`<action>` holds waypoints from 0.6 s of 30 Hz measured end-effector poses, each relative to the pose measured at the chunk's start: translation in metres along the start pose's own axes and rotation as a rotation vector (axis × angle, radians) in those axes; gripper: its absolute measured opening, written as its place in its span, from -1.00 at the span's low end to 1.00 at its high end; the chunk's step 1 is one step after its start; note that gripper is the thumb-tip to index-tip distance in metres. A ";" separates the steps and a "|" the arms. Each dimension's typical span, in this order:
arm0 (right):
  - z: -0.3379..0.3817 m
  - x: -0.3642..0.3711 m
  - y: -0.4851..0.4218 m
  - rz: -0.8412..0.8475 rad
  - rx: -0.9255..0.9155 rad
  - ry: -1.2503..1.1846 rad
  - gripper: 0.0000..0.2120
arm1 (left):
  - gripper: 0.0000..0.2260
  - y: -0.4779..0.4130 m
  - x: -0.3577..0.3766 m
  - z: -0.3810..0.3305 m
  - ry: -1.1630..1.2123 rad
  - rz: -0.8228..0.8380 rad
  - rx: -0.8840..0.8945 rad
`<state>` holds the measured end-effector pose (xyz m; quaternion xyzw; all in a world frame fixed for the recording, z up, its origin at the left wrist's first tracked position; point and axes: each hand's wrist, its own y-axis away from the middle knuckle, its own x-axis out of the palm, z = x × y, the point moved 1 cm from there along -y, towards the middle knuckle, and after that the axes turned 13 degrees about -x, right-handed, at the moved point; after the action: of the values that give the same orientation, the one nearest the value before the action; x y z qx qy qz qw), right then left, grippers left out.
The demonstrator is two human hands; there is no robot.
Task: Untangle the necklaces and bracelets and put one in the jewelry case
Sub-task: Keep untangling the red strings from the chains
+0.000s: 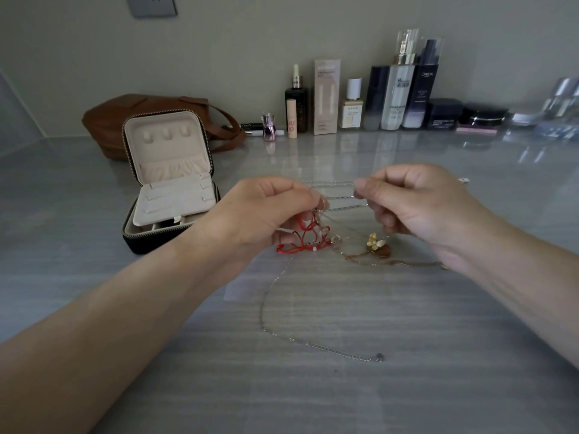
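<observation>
A tangle of jewellery lies at the middle of the grey table. My left hand (266,214) pinches the knot where a red cord bracelet (302,241) hangs from it. My right hand (416,208) pinches thin silver chain strands (340,197) stretched between both hands. A long silver necklace (272,321) trails toward me and ends in a small clasp. A gold chain with a yellow flower charm (374,241) rests under my right hand. The open jewelry case (169,183), beige inside and dark outside, stands to the left.
A brown leather bag (125,117) sits behind the case. Several cosmetic bottles, boxes and jars (391,98) line the wall at the back right. The table (313,396) runs wide toward me.
</observation>
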<state>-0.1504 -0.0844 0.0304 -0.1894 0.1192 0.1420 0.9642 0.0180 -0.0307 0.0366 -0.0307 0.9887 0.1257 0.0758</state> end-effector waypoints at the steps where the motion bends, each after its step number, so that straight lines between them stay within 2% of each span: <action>1: -0.001 0.000 -0.001 -0.005 -0.019 0.031 -0.84 | -0.81 0.000 0.000 0.000 0.011 0.015 -0.008; 7: 0.000 0.003 0.000 0.043 -0.208 0.266 -0.91 | -0.85 0.000 0.002 0.000 0.047 0.041 -0.040; 10: 0.010 0.006 0.007 0.044 -0.316 0.263 -0.85 | -0.90 -0.001 0.002 0.001 0.062 0.019 -0.041; 14: 0.015 0.016 0.014 0.140 -0.219 0.212 -0.83 | -0.90 -0.001 0.002 0.002 0.069 0.014 -0.015; 18: 0.011 0.021 0.013 0.127 -0.066 0.030 -0.91 | -0.90 -0.001 0.002 0.002 0.041 -0.029 0.048</action>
<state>-0.1333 -0.0638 0.0299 -0.2154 0.1407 0.2041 0.9445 0.0163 -0.0311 0.0338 -0.0459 0.9922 0.1002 0.0580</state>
